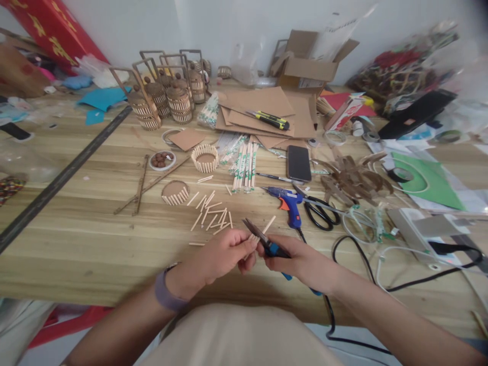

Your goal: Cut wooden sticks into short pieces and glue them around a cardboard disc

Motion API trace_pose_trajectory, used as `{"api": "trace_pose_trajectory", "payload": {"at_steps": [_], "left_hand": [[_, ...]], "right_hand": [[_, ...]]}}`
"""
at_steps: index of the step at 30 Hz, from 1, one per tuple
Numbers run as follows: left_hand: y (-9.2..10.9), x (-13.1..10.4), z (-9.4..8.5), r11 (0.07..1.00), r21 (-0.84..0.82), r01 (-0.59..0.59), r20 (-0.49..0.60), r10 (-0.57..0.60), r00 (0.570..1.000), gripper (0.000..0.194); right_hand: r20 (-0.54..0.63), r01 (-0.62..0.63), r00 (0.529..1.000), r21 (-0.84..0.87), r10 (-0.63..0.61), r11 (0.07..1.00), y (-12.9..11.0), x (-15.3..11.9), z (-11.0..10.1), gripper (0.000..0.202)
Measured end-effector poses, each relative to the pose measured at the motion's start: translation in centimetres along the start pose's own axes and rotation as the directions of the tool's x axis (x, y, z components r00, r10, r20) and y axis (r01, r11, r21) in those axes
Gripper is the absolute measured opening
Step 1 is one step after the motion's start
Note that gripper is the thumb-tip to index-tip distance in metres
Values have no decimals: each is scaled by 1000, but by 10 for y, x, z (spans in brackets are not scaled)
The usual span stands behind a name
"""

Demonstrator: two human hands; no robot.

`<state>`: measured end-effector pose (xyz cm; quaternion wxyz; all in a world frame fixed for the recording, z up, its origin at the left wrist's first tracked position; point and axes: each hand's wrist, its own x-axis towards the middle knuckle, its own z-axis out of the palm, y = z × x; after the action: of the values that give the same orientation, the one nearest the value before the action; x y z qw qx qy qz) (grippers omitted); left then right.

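Near the table's front edge, my left hand (224, 256) pinches a thin wooden stick (270, 224), whose pale end sticks out to the upper right. My right hand (301, 262) is wrapped round a pair of shears (253, 228) with blue-and-black handles. Their pointed blades lie across the stick, close to my left fingertips; the exact contact is partly hidden. Just beyond my hands are scattered short stick pieces (211, 212). Behind these, a cardboard disc (174, 189) has short sticks standing along its front edge, and a round stick-walled basket (205, 161) stands further back.
A blue glue gun (292, 206), black-handled scissors (322, 216) and a phone (299, 163) lie to the right. Wrapped chopsticks (245, 165) and cardboard sheets (259, 104) are further back. Several handled stick baskets (179, 104) stand at back left. A black cable (356, 241) winds along the right.
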<state>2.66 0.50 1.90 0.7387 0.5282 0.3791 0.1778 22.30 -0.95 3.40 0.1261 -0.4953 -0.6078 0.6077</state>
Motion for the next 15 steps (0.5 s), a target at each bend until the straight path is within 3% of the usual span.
{"api": "trace_pose_trajectory", "payload": {"at_steps": [9, 13, 15], "left_hand": [[0, 0, -2, 976, 218, 7, -47, 4, 999, 41], [2, -4, -13, 931, 364, -21, -121, 69, 990, 39], [2, -6, -20, 908, 419, -14, -149, 84, 985, 37]], "right_hand": [[-67, 52, 996, -108, -60, 993, 7, 4, 5, 5], [-82, 51, 995, -156, -64, 986, 10, 0, -4, 15], [-169, -2, 985, -252, -42, 968, 10, -4, -10, 15]]}}
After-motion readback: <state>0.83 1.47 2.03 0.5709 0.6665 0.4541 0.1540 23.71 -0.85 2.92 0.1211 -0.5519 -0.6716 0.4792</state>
